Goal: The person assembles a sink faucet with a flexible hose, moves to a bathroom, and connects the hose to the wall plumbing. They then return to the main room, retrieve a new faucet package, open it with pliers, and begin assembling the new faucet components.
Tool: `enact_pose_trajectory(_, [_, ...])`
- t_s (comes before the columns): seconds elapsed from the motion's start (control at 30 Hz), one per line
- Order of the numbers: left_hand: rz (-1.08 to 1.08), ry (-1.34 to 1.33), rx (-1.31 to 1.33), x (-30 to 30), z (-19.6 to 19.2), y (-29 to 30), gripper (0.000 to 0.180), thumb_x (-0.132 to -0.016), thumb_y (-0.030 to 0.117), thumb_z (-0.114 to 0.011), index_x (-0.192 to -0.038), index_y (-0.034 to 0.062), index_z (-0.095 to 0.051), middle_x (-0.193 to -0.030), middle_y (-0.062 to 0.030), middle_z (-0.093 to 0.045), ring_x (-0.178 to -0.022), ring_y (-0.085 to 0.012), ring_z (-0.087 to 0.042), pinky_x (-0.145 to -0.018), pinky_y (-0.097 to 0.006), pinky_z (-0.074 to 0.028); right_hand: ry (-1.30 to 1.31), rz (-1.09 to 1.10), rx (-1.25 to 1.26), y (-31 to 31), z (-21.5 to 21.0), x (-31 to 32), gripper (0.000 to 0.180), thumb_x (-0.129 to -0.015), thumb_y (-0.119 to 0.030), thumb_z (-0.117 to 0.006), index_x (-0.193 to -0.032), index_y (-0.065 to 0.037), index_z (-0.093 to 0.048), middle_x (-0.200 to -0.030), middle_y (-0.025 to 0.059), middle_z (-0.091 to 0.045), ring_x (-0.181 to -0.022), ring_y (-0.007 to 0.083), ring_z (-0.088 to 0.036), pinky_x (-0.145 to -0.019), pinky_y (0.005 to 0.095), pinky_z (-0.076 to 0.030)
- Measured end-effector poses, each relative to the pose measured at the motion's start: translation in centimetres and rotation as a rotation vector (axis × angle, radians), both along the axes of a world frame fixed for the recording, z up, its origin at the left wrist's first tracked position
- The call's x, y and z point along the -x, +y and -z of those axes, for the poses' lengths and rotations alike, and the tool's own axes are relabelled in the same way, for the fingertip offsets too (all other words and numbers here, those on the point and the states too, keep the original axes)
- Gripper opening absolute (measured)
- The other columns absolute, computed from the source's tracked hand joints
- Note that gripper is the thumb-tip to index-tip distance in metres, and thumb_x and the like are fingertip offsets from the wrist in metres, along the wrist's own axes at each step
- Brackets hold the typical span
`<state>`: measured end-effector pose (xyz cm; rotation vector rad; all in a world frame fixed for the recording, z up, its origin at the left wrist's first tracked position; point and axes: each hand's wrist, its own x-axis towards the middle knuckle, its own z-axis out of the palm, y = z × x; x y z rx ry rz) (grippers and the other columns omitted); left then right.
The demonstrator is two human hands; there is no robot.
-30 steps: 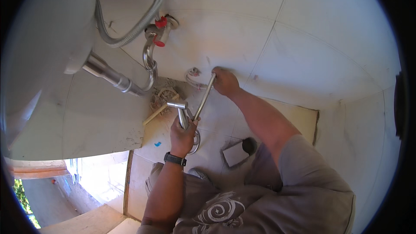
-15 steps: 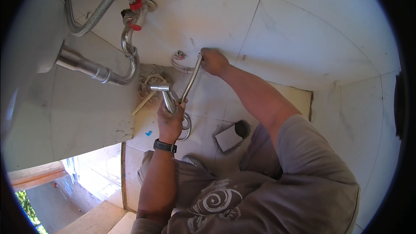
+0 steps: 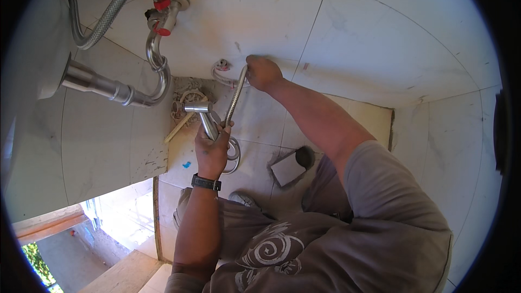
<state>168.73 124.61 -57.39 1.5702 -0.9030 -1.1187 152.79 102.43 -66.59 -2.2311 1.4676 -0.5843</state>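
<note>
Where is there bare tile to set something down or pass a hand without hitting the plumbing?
Free: the wall tiles right of the right hand, and the floor tile between the flexible hose and that forearm. Crowded: around the left hand gripping the metal sprayer, below the chrome drain pipe and red-handled valve. The floor drain opening interrupts the lower floor.

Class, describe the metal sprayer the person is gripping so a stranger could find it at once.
Start at the chrome drain pipe under the basin, upper left, and drop to the tiled floor right of it. There the left hand grips a short sprayer. Unlike the pipes, it has a flat T-shaped head and trails a ribbed flexible hose up to the right hand.
</note>
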Motion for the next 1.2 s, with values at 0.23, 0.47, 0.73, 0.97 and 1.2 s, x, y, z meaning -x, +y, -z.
enact_pose_trajectory(0.23, [-0.009,0.009,0.008,0.3,-0.4,0.1,0.016,-0.096,0.007,-0.072,-0.096,0.0054,-0.056,-0.098,-0.0102,-0.078,-0.059,-0.0051,-0.054,-0.053,-0.024,-0.045,0.148,0.016,0.17,-0.4,0.2,-0.2,0.022,-0.087,-0.03,-0.071,-0.086,-0.008,-0.069,-0.081,0.0171,-0.072,-0.084,0.0406,-0.071,-0.076,0.0527,-0.057])
enact_pose_trajectory(0.47, [0.002,-0.031,-0.051,0.1,-0.8,0.2,0.016,-0.094,0.006,-0.071,-0.091,0.0053,-0.055,-0.103,-0.0155,-0.077,-0.058,-0.0056,-0.052,-0.054,-0.024,-0.044,0.107,-0.15,0.004,-0.4,0.2,0.7,0.031,-0.091,-0.031,-0.07,-0.111,-0.007,-0.069,-0.102,0.0174,-0.074,-0.101,0.0386,-0.072,-0.087,0.0515,-0.057])
enact_pose_trajectory(0.73, [-0.013,-0.098,-0.047,0.1,-0.5,0.3,0.014,-0.094,0.008,-0.073,-0.095,0.0037,-0.06,-0.086,-0.006,-0.071,-0.058,-0.0065,-0.053,-0.053,-0.025,-0.043,0.12,-0.036,-0.003,-0.5,-0.1,0.6,0.024,-0.086,-0.027,-0.071,-0.099,-0.007,-0.071,-0.095,0.0196,-0.074,-0.095,0.0426,-0.071,-0.084,0.0536,-0.056])
enact_pose_trajectory(0.97, [-0.043,-0.155,-0.091,-0.3,-0.1,0.7,0.016,-0.092,0.011,-0.077,-0.098,0.0032,-0.065,-0.074,0.001,-0.062,-0.058,-0.0073,-0.055,-0.053,-0.026,-0.045,0.075,-0.187,0.016,-0.8,0.5,0.7,0.022,-0.09,-0.025,-0.065,-0.1,-0.006,-0.071,-0.096,0.0217,-0.073,-0.097,0.0415,-0.071,-0.086,0.0543,-0.057])
enact_pose_trajectory(1.2, [-0.085,-0.178,-0.073,-0.4,0.1,0.9,0.018,-0.09,0.008,-0.078,-0.097,0.0031,-0.062,-0.073,-0.0023,-0.063,-0.059,-0.0111,-0.059,-0.055,-0.03,-0.049,0.231,-0.034,-0.074,0.0,-0.5,0.5,0.028,-0.09,-0.029,-0.068,-0.104,-0.006,-0.072,-0.095,0.0209,-0.074,-0.097,0.0414,-0.072,-0.085,0.0545,-0.058])
